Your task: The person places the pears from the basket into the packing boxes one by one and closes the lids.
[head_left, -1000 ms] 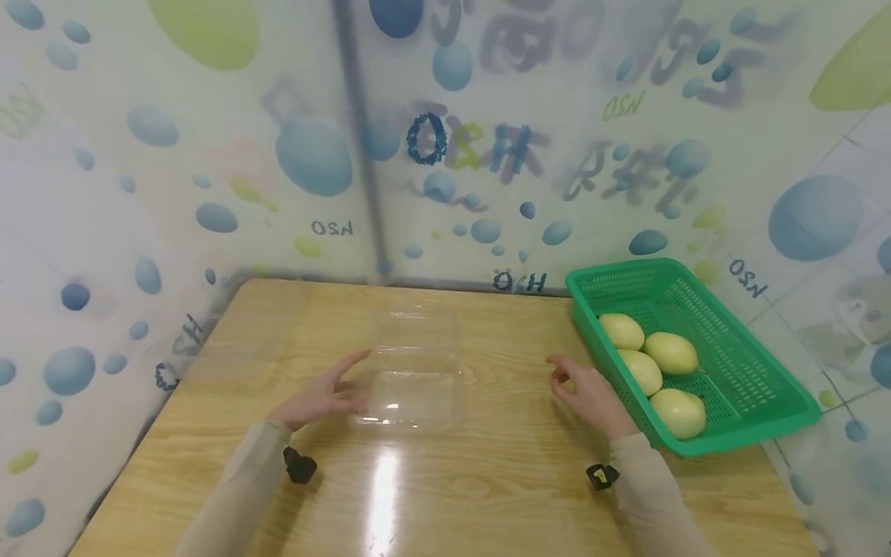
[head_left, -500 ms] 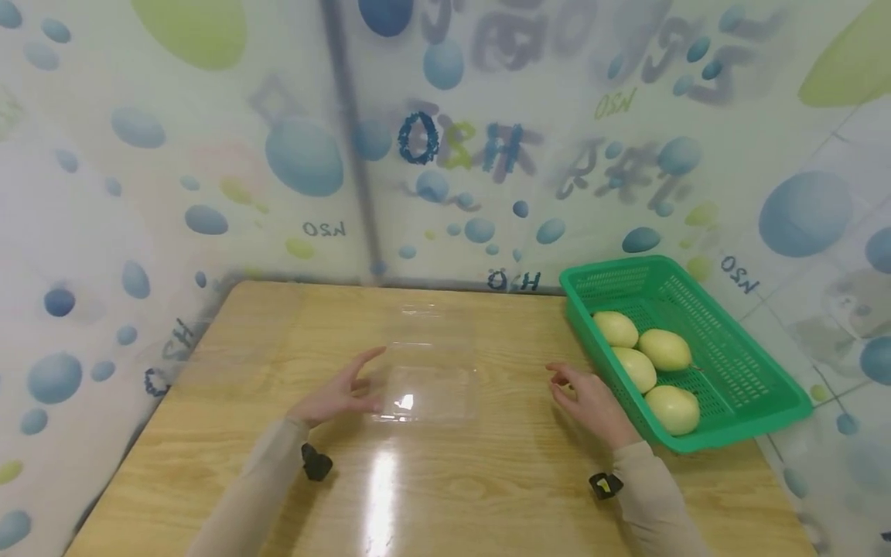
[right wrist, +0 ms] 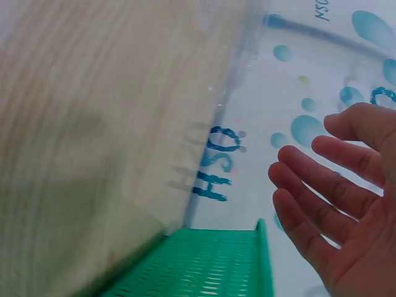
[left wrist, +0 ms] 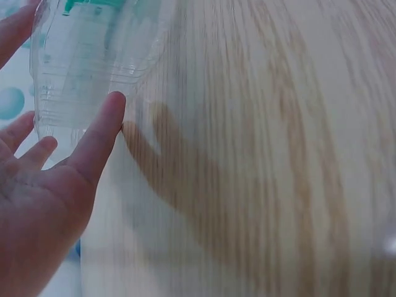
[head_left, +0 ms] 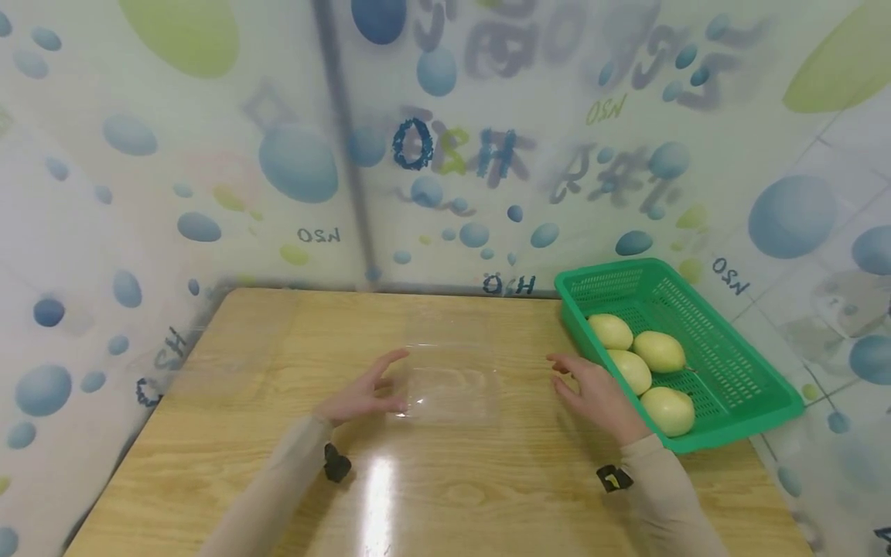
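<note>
On the table lies a clear plastic clamshell box (head_left: 452,394), its lid seemingly raised toward the wall. My left hand (head_left: 365,393) touches the box's left side with fingers spread and fairly straight. In the left wrist view the thumb tip meets the wall of the plastic box (left wrist: 93,68). Holding nothing, my right hand (head_left: 597,394) hovers over the table just left of a green plastic basket (head_left: 738,333). Its fingers are loosely bent, and the right wrist view shows the bare palm (right wrist: 359,260). Several pale yellow pears (head_left: 660,352) sit in the basket's left part.
Another faint, see-through plastic piece (head_left: 230,356) rests at the table's left side. A patterned sheet wall (head_left: 431,255) borders the wooden table (head_left: 445,487) at the back. Light glares off the tabletop near the front.
The plastic box has slid to the right, with my left hand moving along against it. My right hand has stayed nearly in place. The head view has shifted slightly.
</note>
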`<control>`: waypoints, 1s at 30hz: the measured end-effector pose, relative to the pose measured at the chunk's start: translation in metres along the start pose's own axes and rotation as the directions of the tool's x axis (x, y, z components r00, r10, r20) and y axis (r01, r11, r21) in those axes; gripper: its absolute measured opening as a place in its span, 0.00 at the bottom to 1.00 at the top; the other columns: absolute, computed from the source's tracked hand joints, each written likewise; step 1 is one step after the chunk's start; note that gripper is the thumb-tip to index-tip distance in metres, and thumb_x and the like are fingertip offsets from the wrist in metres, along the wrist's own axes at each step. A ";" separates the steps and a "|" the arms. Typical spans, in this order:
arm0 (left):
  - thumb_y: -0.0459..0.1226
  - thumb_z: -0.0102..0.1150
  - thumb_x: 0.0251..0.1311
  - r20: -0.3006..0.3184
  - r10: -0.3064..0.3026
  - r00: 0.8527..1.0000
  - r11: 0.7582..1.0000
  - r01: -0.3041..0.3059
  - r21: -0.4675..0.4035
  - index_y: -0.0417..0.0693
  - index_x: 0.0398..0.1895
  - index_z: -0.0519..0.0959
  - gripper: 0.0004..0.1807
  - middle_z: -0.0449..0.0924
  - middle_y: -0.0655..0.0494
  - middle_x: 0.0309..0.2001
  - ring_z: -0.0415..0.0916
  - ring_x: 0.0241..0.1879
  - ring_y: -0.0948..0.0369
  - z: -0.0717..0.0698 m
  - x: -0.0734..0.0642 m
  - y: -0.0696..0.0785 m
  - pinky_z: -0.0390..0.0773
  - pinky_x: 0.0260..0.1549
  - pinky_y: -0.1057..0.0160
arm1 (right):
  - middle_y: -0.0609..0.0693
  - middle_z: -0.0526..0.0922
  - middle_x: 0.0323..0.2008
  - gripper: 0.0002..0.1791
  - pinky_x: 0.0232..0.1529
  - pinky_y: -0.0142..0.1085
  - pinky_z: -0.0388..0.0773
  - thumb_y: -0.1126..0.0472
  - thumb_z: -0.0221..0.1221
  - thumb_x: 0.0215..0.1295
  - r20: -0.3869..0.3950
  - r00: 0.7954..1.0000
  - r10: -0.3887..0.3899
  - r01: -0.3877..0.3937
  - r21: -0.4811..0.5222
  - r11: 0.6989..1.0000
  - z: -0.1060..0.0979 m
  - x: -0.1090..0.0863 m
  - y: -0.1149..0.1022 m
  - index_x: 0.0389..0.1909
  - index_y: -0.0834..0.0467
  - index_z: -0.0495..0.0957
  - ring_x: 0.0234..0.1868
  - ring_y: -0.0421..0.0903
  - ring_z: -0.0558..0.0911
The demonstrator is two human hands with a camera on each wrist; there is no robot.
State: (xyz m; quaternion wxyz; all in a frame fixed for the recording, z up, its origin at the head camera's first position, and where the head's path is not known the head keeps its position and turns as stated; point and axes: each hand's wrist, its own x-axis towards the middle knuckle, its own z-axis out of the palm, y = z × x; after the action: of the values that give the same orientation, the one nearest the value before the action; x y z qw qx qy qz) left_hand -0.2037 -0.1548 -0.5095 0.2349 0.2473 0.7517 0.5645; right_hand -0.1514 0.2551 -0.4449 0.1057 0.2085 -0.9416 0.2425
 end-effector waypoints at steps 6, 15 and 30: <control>0.35 0.67 0.58 -0.008 -0.012 1.000 1.000 0.012 0.027 0.55 0.77 0.45 0.50 0.36 0.50 0.76 0.52 0.67 0.34 0.007 0.007 0.005 0.63 0.58 0.35 | 0.59 0.82 0.43 0.19 0.41 0.48 0.81 0.67 0.60 0.64 0.017 1.000 -0.026 0.027 -0.026 0.999 -0.019 0.004 -0.003 0.55 0.66 0.75 0.43 0.55 0.82; 0.36 0.68 0.56 -0.014 -0.026 1.000 1.000 0.026 0.016 0.56 0.76 0.46 0.51 0.37 0.51 0.76 0.53 0.67 0.35 0.013 0.018 0.003 0.65 0.58 0.37 | 0.61 0.81 0.50 0.18 0.36 0.47 0.81 0.65 0.60 0.66 0.055 0.996 -0.072 0.079 -0.136 0.988 -0.048 0.007 -0.005 0.55 0.65 0.76 0.43 0.55 0.82; 0.35 0.68 0.57 -0.010 -0.032 0.999 0.998 0.032 0.057 0.52 0.76 0.47 0.50 0.38 0.50 0.76 0.57 0.65 0.36 0.023 0.035 0.011 0.65 0.59 0.39 | 0.65 0.78 0.50 0.20 0.24 0.41 0.78 0.65 0.61 0.64 0.148 0.988 -0.051 0.081 -0.210 0.974 -0.093 0.012 0.015 0.56 0.67 0.74 0.35 0.55 0.83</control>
State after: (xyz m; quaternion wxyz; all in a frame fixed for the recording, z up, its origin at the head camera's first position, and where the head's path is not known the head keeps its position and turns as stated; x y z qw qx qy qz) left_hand -0.2148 -0.1136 -0.5070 0.2334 0.2393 0.7725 0.5400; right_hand -0.1599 0.3088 -0.3675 0.0684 0.2438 -0.9599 0.1200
